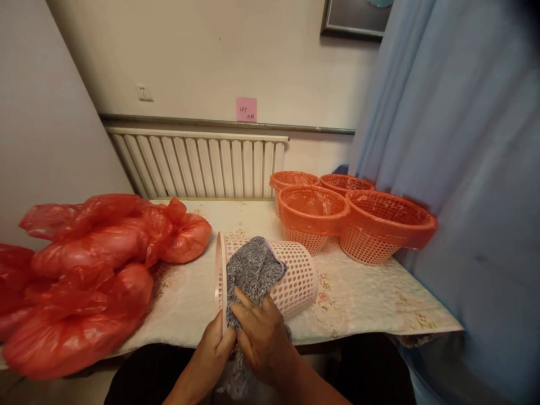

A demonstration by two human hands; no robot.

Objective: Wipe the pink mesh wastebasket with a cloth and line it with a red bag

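A pale pink perforated plastic basket lies on its side at the table's near edge, mouth to the left. My left hand grips its rim at the bottom. My right hand is closed on a grey cloth and presses it against the outside of the basket near the rim. The cloth's lower end hangs below the table edge, between my arms.
Several orange-lined baskets stand at the back right of the table. A heap of red plastic bags covers the left side. A white radiator runs along the wall behind. A blue curtain hangs on the right.
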